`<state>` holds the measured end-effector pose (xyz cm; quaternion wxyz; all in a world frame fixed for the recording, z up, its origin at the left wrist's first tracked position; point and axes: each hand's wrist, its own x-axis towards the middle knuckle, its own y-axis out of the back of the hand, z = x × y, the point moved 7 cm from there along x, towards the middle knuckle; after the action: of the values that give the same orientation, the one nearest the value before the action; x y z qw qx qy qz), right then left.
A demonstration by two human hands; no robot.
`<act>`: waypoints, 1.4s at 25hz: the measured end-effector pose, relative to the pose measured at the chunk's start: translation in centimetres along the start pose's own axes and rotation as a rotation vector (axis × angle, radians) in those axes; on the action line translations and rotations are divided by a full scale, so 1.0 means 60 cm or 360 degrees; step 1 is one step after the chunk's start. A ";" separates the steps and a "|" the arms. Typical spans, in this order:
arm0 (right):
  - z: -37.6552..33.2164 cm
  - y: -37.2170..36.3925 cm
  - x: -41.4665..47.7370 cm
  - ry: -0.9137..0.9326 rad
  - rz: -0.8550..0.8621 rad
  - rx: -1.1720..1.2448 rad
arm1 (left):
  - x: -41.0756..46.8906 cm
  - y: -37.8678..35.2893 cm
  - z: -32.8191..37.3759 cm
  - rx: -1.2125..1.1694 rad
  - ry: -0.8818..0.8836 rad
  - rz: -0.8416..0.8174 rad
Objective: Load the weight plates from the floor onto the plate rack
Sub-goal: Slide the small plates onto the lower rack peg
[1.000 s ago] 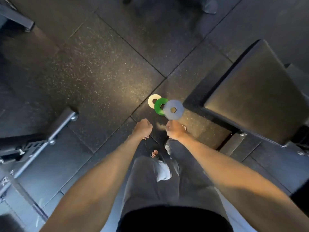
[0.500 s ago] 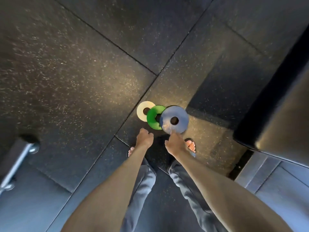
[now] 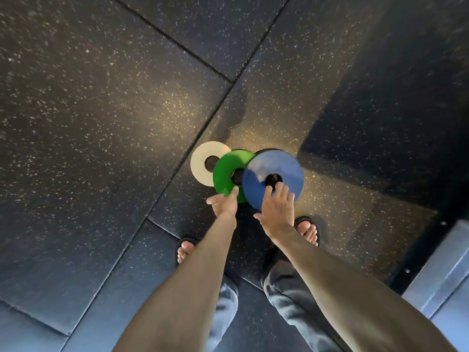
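Three small weight plates lie overlapping on the dark rubber floor: a white plate [image 3: 203, 161] at the left, a green plate [image 3: 224, 171] partly over it, and a blue plate [image 3: 289, 166] on top at the right. My right hand [image 3: 278, 207] rests on the blue plate's near side with spread fingers, fingertips at its centre hole. My left hand [image 3: 224, 203] touches the green plate's near edge with fingers apart. Neither hand is closed around a plate. No plate rack is in view.
Speckled black rubber tiles [image 3: 101, 123] with seams cover the floor. My sandalled feet [image 3: 308, 229] stand just behind the plates. A pale metal edge [image 3: 441, 273] sits at the lower right, with a dark shadowed area at the upper right.
I have bent lower toward the plates, which now look larger. Both hands moved forward from just short of the plates onto the blue and green plates and spread open. The bench left view.
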<state>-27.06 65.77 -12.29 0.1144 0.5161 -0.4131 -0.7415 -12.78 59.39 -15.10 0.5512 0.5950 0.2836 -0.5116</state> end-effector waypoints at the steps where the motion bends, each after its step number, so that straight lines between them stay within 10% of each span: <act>1: -0.003 -0.006 0.006 0.0015 -0.0002 -0.0021 | 0.005 -0.004 -0.003 -0.0071 0.0007 0.0020; 9: 0.023 0.039 0.007 0.0237 -0.0079 0.0060 | -0.022 0.013 0.022 0.0243 -0.0106 0.0060; 22: 0.107 0.404 -0.253 -0.0087 -0.0288 0.0891 | -0.473 0.200 0.265 0.0523 -0.0530 0.0326; 28: 0.154 0.665 -0.468 -0.0213 -0.0229 0.1331 | -0.840 0.313 0.393 0.1268 -0.1399 0.0473; 35: 0.294 0.910 -0.759 -0.0433 0.0398 0.2118 | -1.268 0.344 0.449 0.1267 -0.2270 0.0309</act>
<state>-36.16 67.13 60.37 -0.1949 0.3274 -0.8475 -0.3697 -26.15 46.32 66.06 0.3885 0.2997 -0.3901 -0.7791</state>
